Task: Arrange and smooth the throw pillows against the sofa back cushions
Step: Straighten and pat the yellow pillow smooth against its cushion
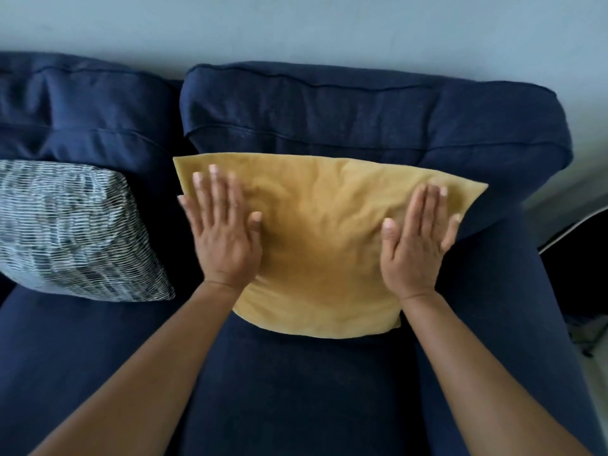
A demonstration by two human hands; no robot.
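Note:
A mustard-yellow throw pillow (322, 245) leans against the right navy back cushion (362, 113) of the sofa, its face creased. My left hand (223, 232) lies flat on the pillow's left side, fingers spread and pointing up. Flat on the pillow's right side rests my right hand (416, 241), its fingers reaching toward the upper right corner. Neither hand grips anything. A second throw pillow (72, 232), patterned in blue, white and black dashes, leans against the left back cushion (82, 110).
The navy seat cushion (296, 390) spreads below the pillows. The sofa's right armrest (513, 307) runs down the right side. A pale wall (296, 28) is behind the sofa. Floor with dim objects (589, 330) shows at the far right.

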